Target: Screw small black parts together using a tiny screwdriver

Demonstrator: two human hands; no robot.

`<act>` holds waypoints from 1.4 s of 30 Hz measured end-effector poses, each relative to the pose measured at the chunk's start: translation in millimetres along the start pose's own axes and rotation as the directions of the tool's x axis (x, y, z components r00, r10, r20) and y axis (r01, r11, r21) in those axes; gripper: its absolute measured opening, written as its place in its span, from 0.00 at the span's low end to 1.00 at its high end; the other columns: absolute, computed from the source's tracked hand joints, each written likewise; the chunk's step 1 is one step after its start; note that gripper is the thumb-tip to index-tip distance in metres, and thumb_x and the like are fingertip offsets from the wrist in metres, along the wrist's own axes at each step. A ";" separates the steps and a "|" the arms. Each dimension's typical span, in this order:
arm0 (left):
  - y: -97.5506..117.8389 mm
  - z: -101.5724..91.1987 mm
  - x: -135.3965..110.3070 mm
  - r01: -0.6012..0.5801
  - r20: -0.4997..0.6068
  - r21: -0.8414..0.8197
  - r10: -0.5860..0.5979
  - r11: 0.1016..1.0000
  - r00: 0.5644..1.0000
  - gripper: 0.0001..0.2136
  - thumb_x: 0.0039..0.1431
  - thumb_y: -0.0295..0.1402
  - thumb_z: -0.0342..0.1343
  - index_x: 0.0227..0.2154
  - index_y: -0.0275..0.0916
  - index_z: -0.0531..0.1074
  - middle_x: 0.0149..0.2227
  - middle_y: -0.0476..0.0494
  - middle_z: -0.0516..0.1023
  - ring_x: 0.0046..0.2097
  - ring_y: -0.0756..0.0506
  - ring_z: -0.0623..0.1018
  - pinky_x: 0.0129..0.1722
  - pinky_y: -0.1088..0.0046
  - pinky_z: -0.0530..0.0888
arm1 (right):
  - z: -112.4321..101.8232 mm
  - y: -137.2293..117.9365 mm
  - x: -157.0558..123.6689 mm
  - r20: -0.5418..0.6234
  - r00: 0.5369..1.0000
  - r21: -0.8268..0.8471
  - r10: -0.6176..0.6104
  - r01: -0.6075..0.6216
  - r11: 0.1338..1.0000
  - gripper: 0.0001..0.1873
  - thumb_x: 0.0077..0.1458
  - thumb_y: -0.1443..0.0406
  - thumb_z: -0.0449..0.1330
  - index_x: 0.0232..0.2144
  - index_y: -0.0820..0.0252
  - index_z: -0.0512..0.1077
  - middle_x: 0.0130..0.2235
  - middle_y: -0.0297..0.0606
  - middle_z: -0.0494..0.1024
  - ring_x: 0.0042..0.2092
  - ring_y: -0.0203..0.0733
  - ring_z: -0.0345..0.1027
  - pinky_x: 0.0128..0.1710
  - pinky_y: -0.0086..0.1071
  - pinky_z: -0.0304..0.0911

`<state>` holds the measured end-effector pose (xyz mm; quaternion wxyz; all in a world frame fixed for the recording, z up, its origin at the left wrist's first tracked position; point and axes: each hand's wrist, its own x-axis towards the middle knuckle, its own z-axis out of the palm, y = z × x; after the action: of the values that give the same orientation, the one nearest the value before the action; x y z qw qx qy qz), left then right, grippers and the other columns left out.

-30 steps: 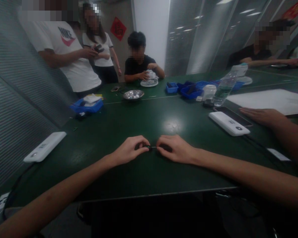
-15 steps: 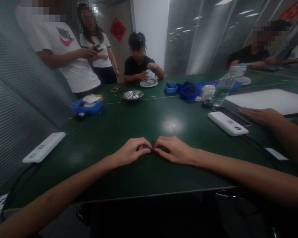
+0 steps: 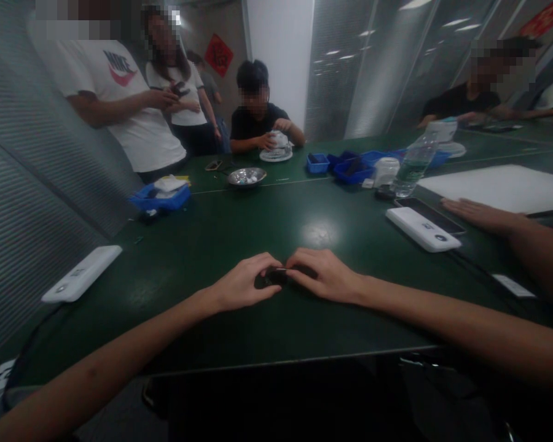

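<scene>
The left hand curves round a small dark piece at the worktop, grip unclear to me; the right hand pinches a thin bit; seemingly fine fitting, wanting steadiness next.

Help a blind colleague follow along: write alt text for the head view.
A person's left hand holds a small dark object while the right hand pinches a thin pale piece beside it, at a green table. Beyond are a metal bowl, blue trays and other people.
</scene>
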<state>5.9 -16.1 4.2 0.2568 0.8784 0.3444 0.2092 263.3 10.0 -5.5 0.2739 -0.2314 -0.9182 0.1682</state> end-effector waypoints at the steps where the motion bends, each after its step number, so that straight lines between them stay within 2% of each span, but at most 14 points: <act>1: 0.0 -0.9 -0.9 -0.006 0.004 -0.004 0.006 1.000 1.000 0.14 0.64 0.35 0.60 0.50 0.39 0.72 0.46 0.41 0.74 0.42 0.45 0.73 0.42 0.69 0.70 | 0.0 0.6 -0.4 -0.013 1.000 -0.005 0.008 -0.008 1.000 0.10 0.69 0.59 0.55 0.43 0.59 0.72 0.39 0.38 0.77 0.35 0.38 0.71 0.36 0.31 0.63; 9: -20.7 -13.6 -0.6 -0.027 0.072 -0.076 0.033 0.997 0.997 0.10 0.69 0.34 0.56 0.49 0.39 0.75 0.44 0.41 0.75 0.41 0.46 0.75 0.43 0.70 0.72 | -1.0 1.6 -2.2 -0.021 1.000 -0.026 0.010 -0.011 1.000 0.09 0.68 0.60 0.56 0.43 0.59 0.73 0.39 0.38 0.77 0.35 0.37 0.70 0.36 0.31 0.63; 12: -45.0 -33.6 -2.8 0.005 0.047 -0.022 -0.004 1.000 0.999 0.11 0.69 0.34 0.55 0.50 0.39 0.75 0.46 0.41 0.75 0.44 0.45 0.75 0.45 0.69 0.72 | -2.8 0.9 -2.3 -0.014 1.000 -0.027 0.018 -0.019 0.999 0.10 0.68 0.60 0.56 0.44 0.60 0.73 0.39 0.38 0.78 0.35 0.37 0.70 0.37 0.31 0.63; 15: -87.3 -65.3 -14.6 0.133 -0.076 0.123 -0.124 0.984 0.989 0.12 0.68 0.36 0.55 0.50 0.40 0.75 0.49 0.41 0.75 0.47 0.44 0.75 0.47 0.67 0.71 | -4.7 0.0 -2.4 -0.005 1.000 -0.028 0.025 -0.025 0.999 0.10 0.68 0.60 0.56 0.44 0.60 0.73 0.40 0.38 0.78 0.35 0.36 0.70 0.36 0.31 0.63; 17: -121.2 -89.6 -28.8 0.280 -0.195 0.230 -0.238 0.932 0.952 0.13 0.66 0.36 0.57 0.50 0.39 0.76 0.48 0.42 0.76 0.46 0.43 0.75 0.47 0.67 0.71 | -5.4 -0.4 -2.3 -0.002 1.000 -0.023 0.030 -0.030 0.999 0.11 0.68 0.60 0.56 0.44 0.60 0.73 0.40 0.38 0.78 0.35 0.36 0.70 0.35 0.31 0.63; 20: -164.3 -122.4 -53.5 0.536 -0.354 0.324 -0.425 0.779 0.833 0.15 0.64 0.36 0.58 0.50 0.35 0.76 0.45 0.42 0.77 0.44 0.43 0.75 0.44 0.67 0.70 | -5.4 -0.4 -2.0 0.003 1.000 -0.016 0.030 -0.030 0.999 0.10 0.68 0.60 0.56 0.44 0.60 0.73 0.40 0.37 0.78 0.35 0.36 0.70 0.35 0.31 0.62; 23: -181.4 -139.8 -69.0 0.640 -0.419 0.335 -0.499 0.691 0.758 0.15 0.61 0.34 0.60 0.48 0.31 0.77 0.43 0.39 0.76 0.43 0.41 0.74 0.44 0.64 0.70 | -4.2 0.6 -1.8 0.002 1.000 -0.024 0.023 -0.023 0.999 0.10 0.67 0.60 0.56 0.44 0.60 0.73 0.39 0.38 0.77 0.34 0.36 0.70 0.35 0.31 0.62; 25: -175.0 -138.8 -68.1 0.619 -0.478 0.368 -0.430 0.694 0.766 0.15 0.62 0.34 0.59 0.48 0.30 0.76 0.48 0.36 0.74 0.48 0.39 0.73 0.49 0.62 0.69 | -3.2 1.3 -1.8 0.001 1.000 -0.031 0.029 -0.029 0.999 0.10 0.67 0.60 0.56 0.43 0.60 0.73 0.39 0.38 0.78 0.34 0.36 0.70 0.35 0.31 0.62; 28: -141.7 -117.0 -50.4 0.441 -0.493 0.419 -0.209 0.794 0.845 0.17 0.66 0.25 0.48 0.55 0.34 0.72 0.56 0.37 0.69 0.52 0.41 0.72 0.54 0.61 0.68 | -2.3 1.9 -1.6 -0.001 0.999 -0.043 0.039 -0.039 0.998 0.10 0.67 0.60 0.56 0.43 0.60 0.73 0.39 0.38 0.78 0.34 0.36 0.70 0.35 0.31 0.62; 31: -90.0 -78.3 -24.5 0.215 -0.277 0.334 -0.123 0.918 0.953 0.27 0.58 0.15 0.42 0.58 0.40 0.69 0.59 0.40 0.68 0.51 0.44 0.73 0.51 0.64 0.71 | -2.2 1.7 -1.3 -0.008 0.999 -0.045 0.039 -0.039 0.998 0.10 0.67 0.60 0.56 0.43 0.59 0.73 0.39 0.37 0.77 0.34 0.37 0.70 0.35 0.31 0.62; 33: -53.5 -52.3 -10.2 0.097 -0.111 0.258 -0.070 0.961 0.991 0.23 0.57 0.15 0.43 0.49 0.40 0.73 0.55 0.42 0.71 0.54 0.42 0.71 0.54 0.63 0.70 | -2.3 1.3 -1.0 -0.009 0.999 -0.042 0.037 -0.037 0.998 0.10 0.67 0.60 0.56 0.42 0.59 0.73 0.39 0.37 0.77 0.34 0.37 0.70 0.36 0.31 0.62; 35: -22.4 -33.9 -1.6 0.028 0.090 0.159 -0.043 0.987 0.995 0.16 0.59 0.19 0.46 0.44 0.39 0.74 0.48 0.42 0.74 0.49 0.43 0.73 0.50 0.66 0.71 | -2.2 0.9 -0.7 -0.010 0.999 -0.041 0.033 -0.033 0.999 0.10 0.67 0.60 0.56 0.43 0.59 0.73 0.38 0.38 0.77 0.35 0.37 0.70 0.36 0.31 0.62; 37: -2.1 -26.4 0.7 0.036 0.189 0.089 -0.052 0.995 0.980 0.08 0.65 0.27 0.50 0.41 0.39 0.74 0.44 0.42 0.74 0.44 0.44 0.73 0.46 0.67 0.71 | -2.0 0.7 -0.5 -0.017 1.000 -0.043 0.026 -0.027 0.999 0.10 0.67 0.60 0.56 0.43 0.60 0.73 0.38 0.38 0.77 0.34 0.37 0.69 0.36 0.31 0.61; 42: -1.4 -34.7 -9.2 0.187 0.207 0.063 -0.196 0.980 0.958 0.15 0.60 0.47 0.62 0.40 0.39 0.74 0.41 0.43 0.75 0.40 0.44 0.74 0.37 0.70 0.70 | -2.0 0.4 -0.6 -0.020 1.000 -0.037 0.019 -0.020 0.999 0.10 0.67 0.60 0.56 0.43 0.60 0.73 0.38 0.37 0.77 0.34 0.36 0.69 0.35 0.31 0.61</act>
<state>-19.9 -11.1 28.6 0.2925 0.8634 0.4029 0.0809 265.1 10.4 -4.3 0.2771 -0.2472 -0.9161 0.1513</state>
